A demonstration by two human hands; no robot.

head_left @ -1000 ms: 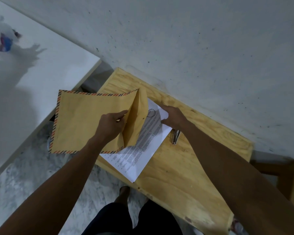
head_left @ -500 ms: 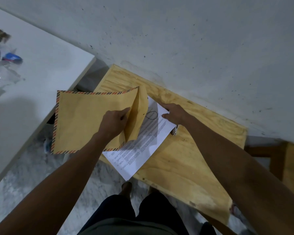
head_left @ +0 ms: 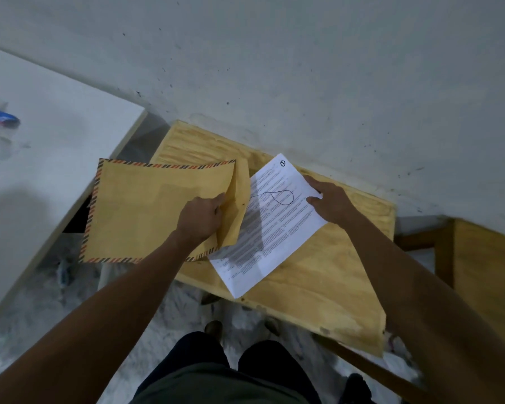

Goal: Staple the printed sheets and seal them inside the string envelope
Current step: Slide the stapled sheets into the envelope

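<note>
Against a scuffed grey wall, the right hand (head_left: 331, 201) grips the printed sheets (head_left: 270, 225), now slid clear of the string envelope (head_left: 158, 211) on the wooden table (head_left: 318, 287), whose mouth the left hand (head_left: 200, 218) pinches open, ready for loading.

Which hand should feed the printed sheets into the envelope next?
Right. The right hand already grips the white printed sheets on the wooden table. The left hand is busy holding the striped-edge brown paper envelope at its open mouth.

Grey wall (head_left: 303, 68) (speckled); wooden table (head_left: 318, 287).
</note>
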